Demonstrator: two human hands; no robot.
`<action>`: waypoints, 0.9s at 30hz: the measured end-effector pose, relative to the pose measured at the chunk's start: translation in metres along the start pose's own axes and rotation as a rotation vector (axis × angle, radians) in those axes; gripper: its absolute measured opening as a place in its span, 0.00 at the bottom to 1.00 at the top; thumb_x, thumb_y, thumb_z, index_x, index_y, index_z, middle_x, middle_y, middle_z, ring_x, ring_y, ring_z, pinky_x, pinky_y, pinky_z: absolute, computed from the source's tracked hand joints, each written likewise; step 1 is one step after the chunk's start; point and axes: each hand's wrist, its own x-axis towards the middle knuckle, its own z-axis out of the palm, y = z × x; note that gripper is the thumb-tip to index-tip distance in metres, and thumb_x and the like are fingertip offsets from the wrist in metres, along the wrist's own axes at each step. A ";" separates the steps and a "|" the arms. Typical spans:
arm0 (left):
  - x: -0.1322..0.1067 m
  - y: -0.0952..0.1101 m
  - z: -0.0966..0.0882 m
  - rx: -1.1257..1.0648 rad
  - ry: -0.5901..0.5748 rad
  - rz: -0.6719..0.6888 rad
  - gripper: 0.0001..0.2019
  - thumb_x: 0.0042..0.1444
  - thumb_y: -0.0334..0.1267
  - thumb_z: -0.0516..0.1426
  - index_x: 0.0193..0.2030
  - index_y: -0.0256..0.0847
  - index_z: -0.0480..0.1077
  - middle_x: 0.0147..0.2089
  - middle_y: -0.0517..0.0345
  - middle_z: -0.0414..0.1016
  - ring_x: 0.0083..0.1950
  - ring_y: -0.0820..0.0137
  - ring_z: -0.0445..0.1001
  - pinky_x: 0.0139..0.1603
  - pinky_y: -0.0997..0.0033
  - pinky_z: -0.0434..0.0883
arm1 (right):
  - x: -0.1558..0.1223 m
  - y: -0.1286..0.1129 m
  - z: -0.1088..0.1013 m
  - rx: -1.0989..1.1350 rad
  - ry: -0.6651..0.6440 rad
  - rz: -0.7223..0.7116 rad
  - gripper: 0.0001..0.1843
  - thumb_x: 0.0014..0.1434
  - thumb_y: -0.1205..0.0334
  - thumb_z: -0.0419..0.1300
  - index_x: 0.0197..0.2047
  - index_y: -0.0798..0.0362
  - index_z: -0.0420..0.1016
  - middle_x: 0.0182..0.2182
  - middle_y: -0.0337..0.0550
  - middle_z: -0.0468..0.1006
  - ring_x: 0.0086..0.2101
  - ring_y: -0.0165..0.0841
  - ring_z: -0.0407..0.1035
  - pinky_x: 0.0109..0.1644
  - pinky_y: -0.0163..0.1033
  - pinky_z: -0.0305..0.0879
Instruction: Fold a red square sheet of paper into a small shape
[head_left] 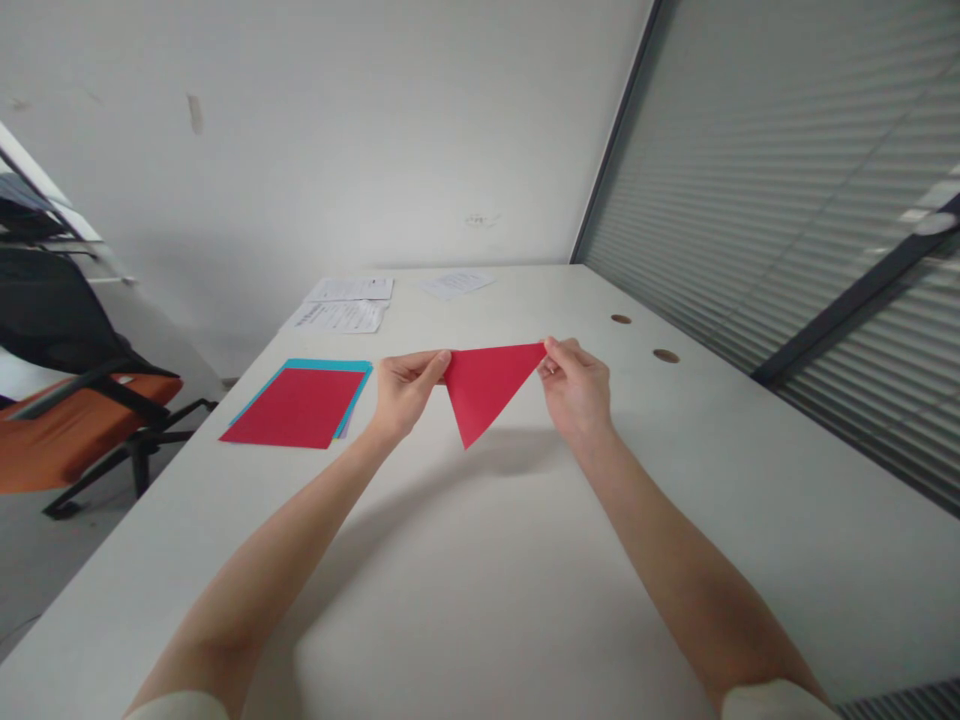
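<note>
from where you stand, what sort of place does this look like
Most likely an office or similar workroom: an orange-seated office chair stands beside a long white desk, printed sheets lie on it, and slatted blinds line the right side.

One bare left hand (407,395) and one bare right hand (579,390) are holding one red paper triangle (486,388). One pile of flat coloured paper (289,410) is lying on one white counter (480,600); at least one red sheet (307,395) and one blue sheet (330,365) are showing in it, while overlap is hiding the full number. At least three white printed pages (337,317) are resting farther back. Two round holes (666,356) are showing in the counter's surface. One black chair with an orange seat (82,430) is standing beside the counter.
</note>
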 end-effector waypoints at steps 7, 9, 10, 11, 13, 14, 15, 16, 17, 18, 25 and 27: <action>0.000 -0.001 0.002 0.007 0.031 -0.009 0.19 0.47 0.55 0.66 0.30 0.37 0.81 0.28 0.56 0.79 0.31 0.66 0.76 0.33 0.64 0.78 | 0.000 0.004 -0.001 0.035 0.027 0.011 0.20 0.43 0.60 0.73 0.15 0.52 0.65 0.20 0.32 0.59 0.25 0.25 0.55 0.28 0.36 0.54; 0.000 -0.002 0.002 0.000 0.040 -0.006 0.19 0.47 0.54 0.66 0.30 0.37 0.82 0.28 0.55 0.79 0.30 0.67 0.76 0.32 0.65 0.78 | 0.000 0.006 -0.001 0.031 0.034 0.017 0.20 0.43 0.60 0.74 0.15 0.52 0.65 0.20 0.32 0.60 0.25 0.25 0.55 0.28 0.36 0.54; -0.001 -0.003 0.002 -0.005 0.045 -0.003 0.18 0.47 0.53 0.66 0.30 0.37 0.82 0.29 0.55 0.79 0.30 0.67 0.76 0.32 0.66 0.78 | 0.001 0.006 -0.002 0.027 0.033 0.018 0.21 0.43 0.60 0.74 0.15 0.52 0.65 0.20 0.32 0.60 0.25 0.25 0.56 0.28 0.36 0.54; -0.001 -0.004 0.003 -0.008 0.049 0.000 0.18 0.47 0.53 0.66 0.30 0.37 0.82 0.29 0.55 0.80 0.30 0.67 0.76 0.32 0.66 0.78 | 0.001 0.006 -0.002 0.023 0.030 0.018 0.21 0.43 0.59 0.74 0.15 0.52 0.65 0.20 0.32 0.60 0.25 0.25 0.56 0.29 0.36 0.55; -0.002 -0.005 0.003 -0.015 0.058 0.005 0.17 0.48 0.51 0.66 0.30 0.37 0.82 0.29 0.55 0.80 0.29 0.68 0.76 0.31 0.67 0.77 | 0.001 0.006 -0.002 0.016 0.024 0.015 0.21 0.43 0.58 0.74 0.15 0.51 0.65 0.20 0.32 0.59 0.25 0.25 0.55 0.29 0.37 0.55; -0.002 -0.005 0.003 -0.021 0.061 0.007 0.17 0.48 0.51 0.66 0.29 0.36 0.82 0.28 0.55 0.80 0.29 0.68 0.75 0.30 0.67 0.77 | 0.001 0.006 -0.001 0.015 0.025 0.017 0.21 0.42 0.58 0.74 0.15 0.51 0.65 0.20 0.32 0.59 0.24 0.25 0.55 0.29 0.37 0.55; -0.001 -0.006 0.003 -0.028 0.064 0.008 0.16 0.48 0.50 0.66 0.29 0.36 0.82 0.28 0.55 0.80 0.28 0.69 0.75 0.30 0.68 0.77 | 0.001 0.006 -0.001 0.012 0.027 0.022 0.21 0.42 0.58 0.74 0.15 0.51 0.65 0.20 0.32 0.59 0.24 0.25 0.54 0.29 0.37 0.54; -0.001 -0.007 0.003 -0.037 0.068 0.007 0.16 0.47 0.50 0.66 0.29 0.36 0.82 0.28 0.55 0.80 0.28 0.69 0.75 0.29 0.68 0.77 | 0.001 0.006 -0.001 0.005 0.030 0.030 0.21 0.42 0.57 0.74 0.15 0.51 0.65 0.19 0.32 0.60 0.24 0.25 0.54 0.28 0.37 0.54; -0.001 -0.007 0.003 -0.045 0.073 0.005 0.16 0.47 0.50 0.66 0.29 0.36 0.82 0.28 0.55 0.80 0.27 0.70 0.75 0.29 0.68 0.77 | 0.001 0.006 -0.001 -0.006 0.035 0.039 0.20 0.42 0.56 0.74 0.15 0.51 0.66 0.19 0.32 0.60 0.24 0.25 0.54 0.28 0.37 0.53; -0.001 -0.008 0.003 -0.052 0.078 0.000 0.15 0.47 0.49 0.67 0.29 0.36 0.82 0.27 0.55 0.80 0.27 0.70 0.74 0.28 0.69 0.76 | 0.001 0.007 -0.002 -0.018 0.038 0.051 0.20 0.42 0.56 0.74 0.15 0.51 0.67 0.18 0.32 0.61 0.23 0.25 0.54 0.28 0.37 0.53; 0.002 -0.012 0.003 -0.063 0.119 -0.024 0.15 0.46 0.49 0.67 0.28 0.36 0.81 0.26 0.56 0.79 0.26 0.71 0.73 0.27 0.70 0.75 | 0.002 0.013 -0.003 -0.075 0.046 0.139 0.17 0.39 0.51 0.74 0.18 0.50 0.72 0.18 0.33 0.65 0.23 0.26 0.55 0.28 0.37 0.52; 0.002 -0.013 0.002 -0.056 0.130 -0.023 0.15 0.46 0.49 0.66 0.28 0.36 0.81 0.27 0.56 0.79 0.26 0.71 0.73 0.27 0.70 0.74 | 0.002 0.014 -0.004 -0.093 0.037 0.126 0.17 0.40 0.50 0.73 0.19 0.50 0.73 0.19 0.34 0.65 0.23 0.26 0.56 0.28 0.38 0.53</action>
